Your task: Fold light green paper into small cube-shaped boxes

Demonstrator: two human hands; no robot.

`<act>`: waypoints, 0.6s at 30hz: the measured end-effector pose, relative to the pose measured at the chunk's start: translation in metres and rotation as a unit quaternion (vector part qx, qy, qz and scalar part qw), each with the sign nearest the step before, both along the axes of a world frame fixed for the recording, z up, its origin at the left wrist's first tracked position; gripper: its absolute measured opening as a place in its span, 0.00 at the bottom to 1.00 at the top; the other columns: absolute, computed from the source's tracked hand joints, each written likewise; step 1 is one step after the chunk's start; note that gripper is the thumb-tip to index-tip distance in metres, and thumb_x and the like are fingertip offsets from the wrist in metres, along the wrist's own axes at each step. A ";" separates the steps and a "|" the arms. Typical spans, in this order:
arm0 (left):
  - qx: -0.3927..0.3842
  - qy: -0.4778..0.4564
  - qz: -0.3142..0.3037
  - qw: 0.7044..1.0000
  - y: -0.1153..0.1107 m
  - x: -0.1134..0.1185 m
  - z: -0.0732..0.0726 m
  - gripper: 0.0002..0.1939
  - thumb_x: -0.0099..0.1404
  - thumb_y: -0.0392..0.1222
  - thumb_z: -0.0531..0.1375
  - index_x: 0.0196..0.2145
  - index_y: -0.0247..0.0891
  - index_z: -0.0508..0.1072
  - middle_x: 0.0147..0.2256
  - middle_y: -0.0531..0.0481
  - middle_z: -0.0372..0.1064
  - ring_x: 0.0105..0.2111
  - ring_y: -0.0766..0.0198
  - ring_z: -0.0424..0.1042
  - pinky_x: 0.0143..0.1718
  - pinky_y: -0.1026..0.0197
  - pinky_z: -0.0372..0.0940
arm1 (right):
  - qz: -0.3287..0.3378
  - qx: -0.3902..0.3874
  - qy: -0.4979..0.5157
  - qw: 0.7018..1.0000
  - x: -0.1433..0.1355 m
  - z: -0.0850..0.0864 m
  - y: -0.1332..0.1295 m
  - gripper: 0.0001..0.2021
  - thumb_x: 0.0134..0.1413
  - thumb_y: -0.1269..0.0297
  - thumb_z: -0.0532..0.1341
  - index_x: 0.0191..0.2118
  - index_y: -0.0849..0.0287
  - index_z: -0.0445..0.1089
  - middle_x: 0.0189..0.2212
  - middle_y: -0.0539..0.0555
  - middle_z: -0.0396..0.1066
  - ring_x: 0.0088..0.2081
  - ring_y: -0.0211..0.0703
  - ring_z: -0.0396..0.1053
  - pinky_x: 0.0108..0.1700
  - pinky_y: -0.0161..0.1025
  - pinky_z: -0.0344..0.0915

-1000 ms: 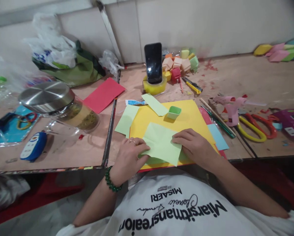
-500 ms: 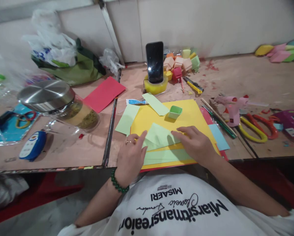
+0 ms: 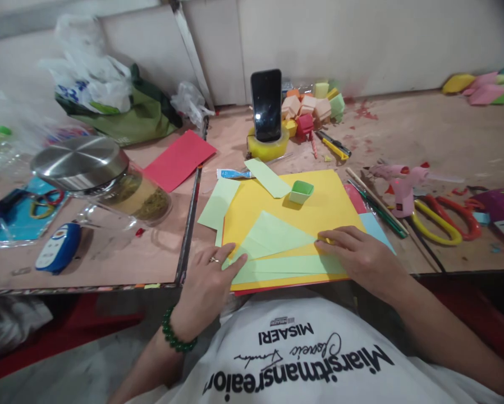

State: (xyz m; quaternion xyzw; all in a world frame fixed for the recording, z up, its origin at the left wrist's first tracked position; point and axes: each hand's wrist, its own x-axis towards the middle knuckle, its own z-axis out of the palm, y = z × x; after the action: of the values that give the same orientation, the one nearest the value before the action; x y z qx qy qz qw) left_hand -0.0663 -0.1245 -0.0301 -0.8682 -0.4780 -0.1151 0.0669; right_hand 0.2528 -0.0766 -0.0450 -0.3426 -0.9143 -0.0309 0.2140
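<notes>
A light green paper [image 3: 273,237], folded into a low triangle, lies on the yellow sheet [image 3: 328,196] in front of me. My left hand [image 3: 210,275] rests at its left corner, thumb and index finger apart, pressing on the paper. At the right corner, the fingertips of my right hand [image 3: 353,252] are closed on the paper. Light green strips [image 3: 289,266] lie below it, near the table edge. A small green paper box [image 3: 301,192] stands open on the yellow sheet, beside another green strip [image 3: 267,178].
Behind the sheet a phone [image 3: 266,106] stands in a yellow tape roll [image 3: 267,145], beside folded paper pieces [image 3: 315,106]. A glue gun [image 3: 403,188] and scissors [image 3: 439,221] lie right. A glass jar [image 3: 138,196] and red paper [image 3: 180,160] are left.
Both hands have moved outward, the left one toward the lower left and the right one to the right. The folded green paper now shows as a wider triangle between them.
</notes>
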 end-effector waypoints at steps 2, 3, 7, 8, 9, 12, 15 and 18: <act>-0.019 -0.018 0.003 1.000 -0.003 -0.008 0.004 0.21 0.58 0.26 0.54 0.45 0.43 0.75 0.51 0.42 0.69 0.44 0.51 0.66 0.42 0.48 0.65 | -0.013 0.002 0.006 1.000 0.005 -0.001 -0.003 0.15 0.59 0.80 0.51 0.43 0.60 0.71 0.41 0.59 0.74 0.40 0.46 0.68 0.39 0.43 0.74; -0.032 -0.039 0.004 0.999 -0.003 -0.009 0.006 0.18 0.60 0.28 0.54 0.43 0.43 0.76 0.51 0.43 0.69 0.45 0.51 0.67 0.43 0.47 0.65 | -0.017 0.002 0.009 1.000 0.005 -0.002 -0.005 0.15 0.58 0.80 0.51 0.44 0.61 0.71 0.41 0.60 0.74 0.41 0.46 0.68 0.39 0.43 0.74; -0.065 -0.163 0.045 0.984 0.008 0.001 0.007 0.13 0.66 0.39 0.55 0.45 0.39 0.74 0.46 0.42 0.72 0.44 0.55 0.70 0.45 0.51 0.66 | -0.034 0.007 0.012 0.999 0.002 -0.005 -0.008 0.17 0.55 0.82 0.50 0.43 0.63 0.71 0.41 0.61 0.74 0.41 0.48 0.68 0.39 0.44 0.74; -0.079 -0.173 0.057 0.980 0.014 0.005 0.006 0.17 0.66 0.42 0.56 0.52 0.38 0.70 0.44 0.42 0.73 0.43 0.56 0.71 0.43 0.53 0.67 | -0.037 0.009 0.011 0.999 0.001 -0.006 -0.008 0.17 0.55 0.83 0.50 0.43 0.63 0.71 0.41 0.61 0.74 0.41 0.48 0.68 0.39 0.44 0.74; -0.092 -0.174 0.065 0.978 0.019 0.010 0.004 0.22 0.65 0.45 0.57 0.55 0.36 0.66 0.40 0.43 0.74 0.39 0.57 0.72 0.39 0.55 0.67 | -0.040 0.011 0.013 0.999 0.000 -0.007 -0.009 0.17 0.55 0.83 0.50 0.43 0.62 0.71 0.41 0.61 0.74 0.41 0.48 0.68 0.39 0.44 0.74; -0.094 -0.191 0.079 0.974 0.031 0.022 0.000 0.26 0.64 0.43 0.58 0.58 0.34 0.62 0.29 0.51 0.71 0.29 0.62 0.70 0.30 0.60 0.64 | -0.050 0.018 0.027 0.998 -0.001 -0.011 -0.010 0.18 0.56 0.82 0.50 0.45 0.59 0.70 0.42 0.59 0.74 0.41 0.47 0.69 0.40 0.44 0.75; 0.021 -0.234 0.039 0.971 0.032 0.031 0.004 0.18 0.65 0.35 0.57 0.54 0.40 0.67 0.27 0.54 0.69 0.27 0.66 0.68 0.31 0.62 0.61 | -0.069 0.017 0.050 0.996 -0.003 -0.012 -0.013 0.20 0.58 0.80 0.50 0.52 0.56 0.65 0.44 0.59 0.73 0.44 0.48 0.69 0.42 0.46 0.74; 0.194 -0.201 -0.025 0.960 0.026 0.039 0.012 0.13 0.64 0.29 0.57 0.43 0.42 0.72 0.29 0.53 0.71 0.28 0.67 0.67 0.35 0.59 0.57 | -0.113 0.058 0.106 0.986 -0.008 -0.005 -0.017 0.28 0.58 0.72 0.57 0.63 0.59 0.52 0.50 0.65 0.68 0.51 0.53 0.68 0.47 0.50 0.73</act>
State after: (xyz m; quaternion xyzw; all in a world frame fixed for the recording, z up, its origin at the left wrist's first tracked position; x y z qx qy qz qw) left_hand -0.0268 -0.0986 -0.0183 -0.8093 -0.4279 -0.3794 0.1340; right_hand 0.2449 -0.0932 -0.0497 -0.4323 -0.8383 -0.0717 0.3245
